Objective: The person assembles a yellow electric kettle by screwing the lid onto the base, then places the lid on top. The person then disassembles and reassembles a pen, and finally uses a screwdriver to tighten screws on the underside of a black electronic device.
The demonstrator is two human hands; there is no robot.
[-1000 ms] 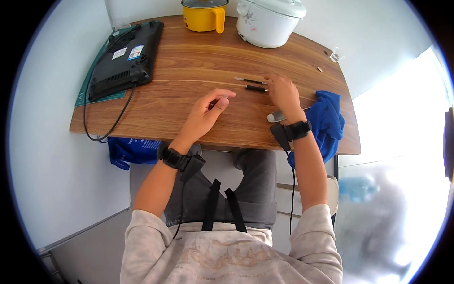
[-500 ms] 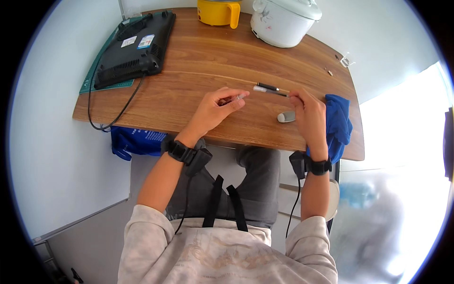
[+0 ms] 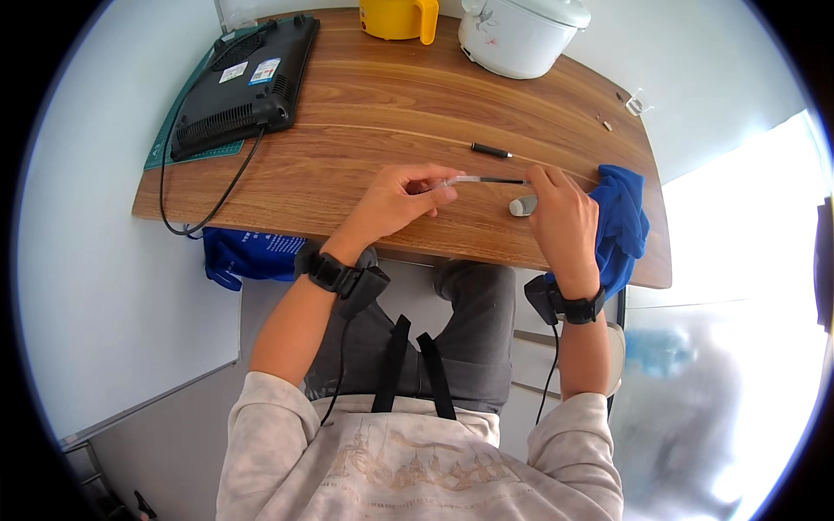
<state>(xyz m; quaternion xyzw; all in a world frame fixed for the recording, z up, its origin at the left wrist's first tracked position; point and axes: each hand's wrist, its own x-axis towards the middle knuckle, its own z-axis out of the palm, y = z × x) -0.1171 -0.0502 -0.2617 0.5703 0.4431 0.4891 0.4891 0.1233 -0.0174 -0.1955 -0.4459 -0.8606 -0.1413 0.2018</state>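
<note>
My left hand (image 3: 401, 198) and my right hand (image 3: 563, 213) hold a thin pen part (image 3: 486, 181) between them, just above the wooden table (image 3: 365, 122). The left fingers pinch its clear end and the right fingertips pinch its dark end. A short black pen piece (image 3: 491, 151) lies on the table just beyond the hands. A small grey oval object (image 3: 522, 206) rests on the table beside my right hand.
A black induction cooker (image 3: 243, 82) on a green mat sits at the far left, its cable (image 3: 204, 208) looping off the front edge. A yellow jug (image 3: 400, 17) and a white rice cooker (image 3: 521, 35) stand at the back. A blue cloth (image 3: 621, 221) hangs over the right edge.
Both hands have come together near the table's front. The thin pen part has been lifted off the table and is now held between them.
</note>
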